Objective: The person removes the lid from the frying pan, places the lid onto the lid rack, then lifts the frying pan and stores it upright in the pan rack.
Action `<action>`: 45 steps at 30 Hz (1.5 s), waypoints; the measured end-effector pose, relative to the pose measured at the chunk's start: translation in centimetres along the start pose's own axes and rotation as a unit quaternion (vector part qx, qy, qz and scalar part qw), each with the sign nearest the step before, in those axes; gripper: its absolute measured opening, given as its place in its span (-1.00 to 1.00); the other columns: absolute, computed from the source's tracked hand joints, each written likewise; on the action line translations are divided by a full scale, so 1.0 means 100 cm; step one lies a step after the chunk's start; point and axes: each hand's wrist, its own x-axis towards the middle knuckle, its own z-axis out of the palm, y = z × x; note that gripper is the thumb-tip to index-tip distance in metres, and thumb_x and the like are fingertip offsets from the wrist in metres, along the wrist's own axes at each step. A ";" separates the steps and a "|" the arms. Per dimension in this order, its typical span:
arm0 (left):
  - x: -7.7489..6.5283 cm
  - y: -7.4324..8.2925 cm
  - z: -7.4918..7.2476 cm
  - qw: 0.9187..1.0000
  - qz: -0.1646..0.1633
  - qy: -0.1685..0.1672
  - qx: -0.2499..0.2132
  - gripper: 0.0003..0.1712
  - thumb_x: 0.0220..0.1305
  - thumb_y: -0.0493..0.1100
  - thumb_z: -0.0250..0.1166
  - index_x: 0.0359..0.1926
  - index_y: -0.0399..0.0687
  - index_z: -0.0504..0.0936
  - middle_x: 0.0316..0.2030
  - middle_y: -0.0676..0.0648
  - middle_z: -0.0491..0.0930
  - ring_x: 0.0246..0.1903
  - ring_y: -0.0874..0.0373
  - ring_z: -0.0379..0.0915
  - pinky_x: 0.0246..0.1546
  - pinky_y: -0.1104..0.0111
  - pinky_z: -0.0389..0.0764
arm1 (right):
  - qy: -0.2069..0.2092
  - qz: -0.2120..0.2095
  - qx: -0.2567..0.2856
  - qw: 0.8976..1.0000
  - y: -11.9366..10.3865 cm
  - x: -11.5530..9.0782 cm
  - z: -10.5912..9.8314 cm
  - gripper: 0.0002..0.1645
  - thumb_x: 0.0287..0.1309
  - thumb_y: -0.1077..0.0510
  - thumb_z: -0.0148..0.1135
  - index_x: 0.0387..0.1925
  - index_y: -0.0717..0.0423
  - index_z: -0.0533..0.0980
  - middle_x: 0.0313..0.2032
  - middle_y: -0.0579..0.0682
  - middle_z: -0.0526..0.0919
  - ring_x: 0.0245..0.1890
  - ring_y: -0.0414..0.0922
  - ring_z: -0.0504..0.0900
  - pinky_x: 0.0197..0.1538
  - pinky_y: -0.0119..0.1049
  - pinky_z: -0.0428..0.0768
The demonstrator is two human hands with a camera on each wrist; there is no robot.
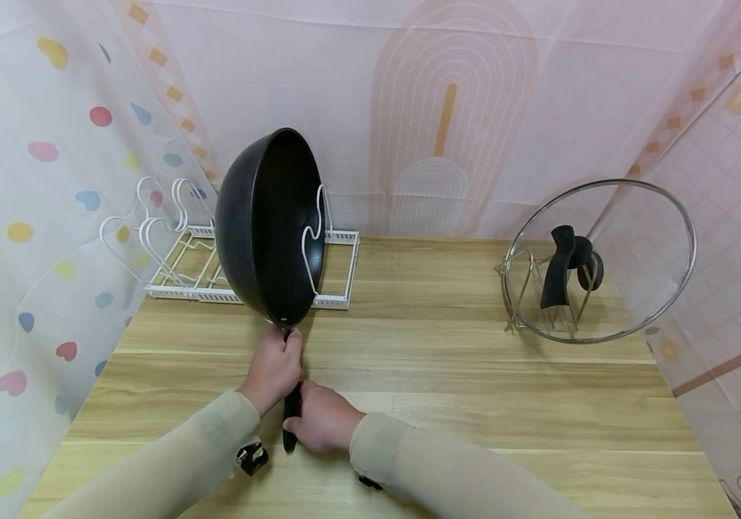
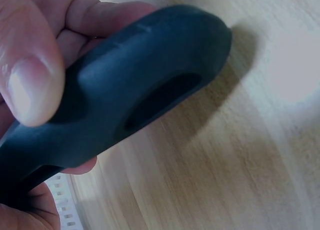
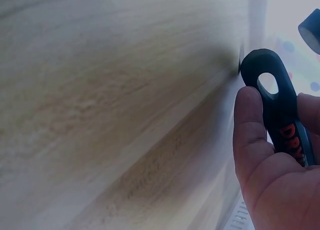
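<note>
A black wok (image 1: 237,223) stands on its edge in a white wire rack (image 1: 331,302), its hollow side turned right toward a bent wire divider. Its black handle (image 1: 290,432) points toward me, low over the table. Close to the bowl, my left hand (image 1: 274,366) grips the handle. My right hand (image 1: 330,418) holds it nearer the end, from the right side. The left wrist view has the left thumb (image 2: 37,84) lying along the handle. In the right wrist view, fingers and thumb flank the handle (image 3: 281,102), which shows a hanging hole and red letters.
A glass lid (image 1: 630,267) with a metal rim and black knob leans in a small wire stand (image 1: 518,317) at the right. More white wire dividers (image 1: 150,234) rise at the rack's left. Patterned curtains (image 1: 331,65) border the wooden table (image 1: 474,389).
</note>
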 end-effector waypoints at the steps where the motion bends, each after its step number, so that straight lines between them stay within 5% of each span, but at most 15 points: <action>1: 0.000 0.000 0.000 1.000 -0.001 -0.001 0.000 -0.74 0.62 -0.12 -0.10 -0.18 -0.17 0.42 -0.42 -0.11 0.33 -0.34 -0.09 0.37 -0.14 0.14 0.44 | 0.000 -0.002 -0.001 1.000 0.000 0.000 0.000 -0.48 0.38 -0.05 0.37 0.19 0.15 0.49 -0.09 -0.02 0.73 -0.04 -0.27 0.67 0.08 -0.40 0.63; 22: -0.002 0.001 -0.002 0.999 -0.021 -0.031 -0.039 -0.73 0.63 -0.09 -0.08 -0.17 -0.15 0.45 -0.57 -0.06 0.55 -0.58 0.11 0.46 -0.52 0.27 0.52 | -0.001 -0.030 0.025 0.999 0.005 -0.005 -0.005 -0.61 0.36 -0.01 0.39 0.00 0.14 0.48 -0.39 -0.15 0.54 -0.33 -0.27 0.53 -0.14 -0.44 0.54; 45: -0.005 -0.002 -0.004 0.999 -0.016 -0.041 -0.029 -0.77 0.55 -0.19 -0.02 0.05 -0.20 0.46 -0.43 -0.10 0.59 -0.45 0.15 0.59 -0.29 0.30 0.58 | 0.010 -0.044 0.092 0.995 0.009 -0.009 -0.011 -0.73 0.36 0.11 0.37 -0.06 0.11 0.48 -0.45 -0.20 0.56 -0.46 -0.32 0.46 -0.28 -0.47 0.46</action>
